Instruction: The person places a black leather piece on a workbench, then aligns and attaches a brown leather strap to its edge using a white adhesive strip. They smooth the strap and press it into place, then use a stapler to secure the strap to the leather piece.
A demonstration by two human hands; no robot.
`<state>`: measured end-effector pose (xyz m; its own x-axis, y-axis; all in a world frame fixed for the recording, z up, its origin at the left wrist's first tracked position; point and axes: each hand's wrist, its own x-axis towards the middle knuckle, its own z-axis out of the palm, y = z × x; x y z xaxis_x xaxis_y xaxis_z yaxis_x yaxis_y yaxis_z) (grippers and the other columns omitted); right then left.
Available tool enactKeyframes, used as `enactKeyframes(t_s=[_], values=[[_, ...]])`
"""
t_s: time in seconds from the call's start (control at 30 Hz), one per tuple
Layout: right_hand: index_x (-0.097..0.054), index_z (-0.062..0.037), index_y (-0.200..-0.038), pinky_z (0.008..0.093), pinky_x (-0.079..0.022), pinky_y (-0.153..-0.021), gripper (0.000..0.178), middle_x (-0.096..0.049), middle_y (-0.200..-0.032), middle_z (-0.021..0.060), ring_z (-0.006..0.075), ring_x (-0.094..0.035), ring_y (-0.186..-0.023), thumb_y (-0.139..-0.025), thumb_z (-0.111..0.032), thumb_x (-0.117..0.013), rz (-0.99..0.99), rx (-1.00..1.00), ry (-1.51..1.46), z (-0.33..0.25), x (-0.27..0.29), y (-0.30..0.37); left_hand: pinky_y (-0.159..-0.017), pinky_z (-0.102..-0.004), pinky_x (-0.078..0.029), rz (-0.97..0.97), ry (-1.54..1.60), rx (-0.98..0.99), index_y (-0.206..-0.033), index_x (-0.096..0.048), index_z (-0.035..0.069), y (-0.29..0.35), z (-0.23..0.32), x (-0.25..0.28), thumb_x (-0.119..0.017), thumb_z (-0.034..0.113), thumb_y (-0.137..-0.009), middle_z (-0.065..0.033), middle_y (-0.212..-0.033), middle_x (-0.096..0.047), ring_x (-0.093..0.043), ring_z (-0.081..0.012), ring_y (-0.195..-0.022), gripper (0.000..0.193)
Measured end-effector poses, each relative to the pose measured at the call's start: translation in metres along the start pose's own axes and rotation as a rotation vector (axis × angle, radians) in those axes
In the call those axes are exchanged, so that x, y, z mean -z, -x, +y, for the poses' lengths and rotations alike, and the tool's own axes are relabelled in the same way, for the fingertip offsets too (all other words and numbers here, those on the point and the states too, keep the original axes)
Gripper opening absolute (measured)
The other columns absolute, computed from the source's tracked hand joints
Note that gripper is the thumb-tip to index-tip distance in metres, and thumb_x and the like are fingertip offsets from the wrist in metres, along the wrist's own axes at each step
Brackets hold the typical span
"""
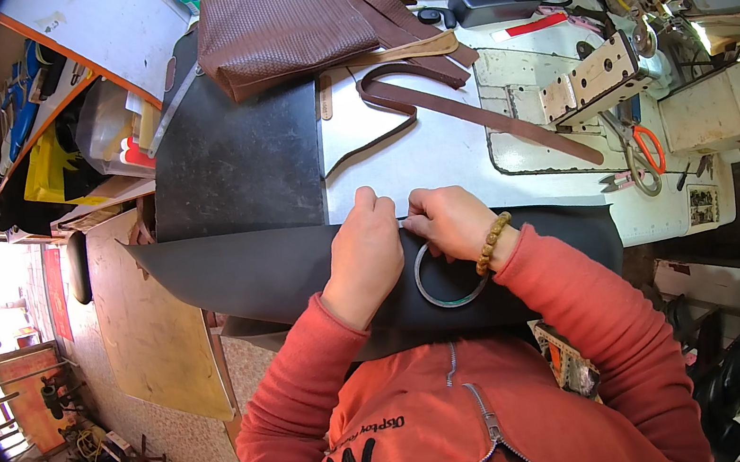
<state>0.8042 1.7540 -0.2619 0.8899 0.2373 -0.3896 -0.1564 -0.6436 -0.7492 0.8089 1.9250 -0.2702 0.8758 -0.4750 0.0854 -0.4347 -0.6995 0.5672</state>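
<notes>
Head view only. Hands meet at the upper edge of a dark leather sheet that hangs over the near edge of the workbench onto the lap. Left hand lies knuckles-up, fingers curled over that edge; right hand has thumb and forefinger pressed together on something small and pale at the edge, what exactly I cannot tell. A thin metal ring lies on the sheet under the right wrist.

Judgement: best to keep the left hand pinning the sheet flat so the edge does not creep, and work in short moves close to the pinch.

Counts: one dark sheet, one ring, one woven brown bag, one long brown strap, one orange-handled scissors, one sewing machine.
</notes>
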Motion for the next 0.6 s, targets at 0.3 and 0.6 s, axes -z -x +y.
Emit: enactKeyframes(t_s=[0.3,0.6], values=[[-0.064,-0.0033,-0.091,0.0497,-0.053,-0.069,0.026,-0.069,-0.078,0.0192,0.0406,-0.067,-0.078,-0.093,-0.029,-0.06,0.108,0.059,0.424,-0.006,-0.007,-0.002,-0.069,-0.0482,-0.05,-0.035,-0.038,0.042,-0.085,-0.054,-0.001,-0.004,0.0,-0.002,-0.059,0.003,-0.087,-0.019,-0.095,-0.052,-0.058,-0.0421,-0.079,0.007],[-0.07,-0.0038,-0.089,0.0492,-0.054,-0.076,0.029,-0.07,-0.083,0.0201,0.0396,-0.068,-0.083,-0.093,-0.03,-0.059,-0.015,0.029,0.454,0.002,0.021,0.01,-0.069,-0.0477,-0.052,-0.105,-0.122,-0.008,-0.084,-0.056,0.0,-0.012,-0.006,0.001,-0.058,0.006,-0.088,-0.0182,-0.092,-0.055,-0.061,-0.0408,-0.077,0.008]])
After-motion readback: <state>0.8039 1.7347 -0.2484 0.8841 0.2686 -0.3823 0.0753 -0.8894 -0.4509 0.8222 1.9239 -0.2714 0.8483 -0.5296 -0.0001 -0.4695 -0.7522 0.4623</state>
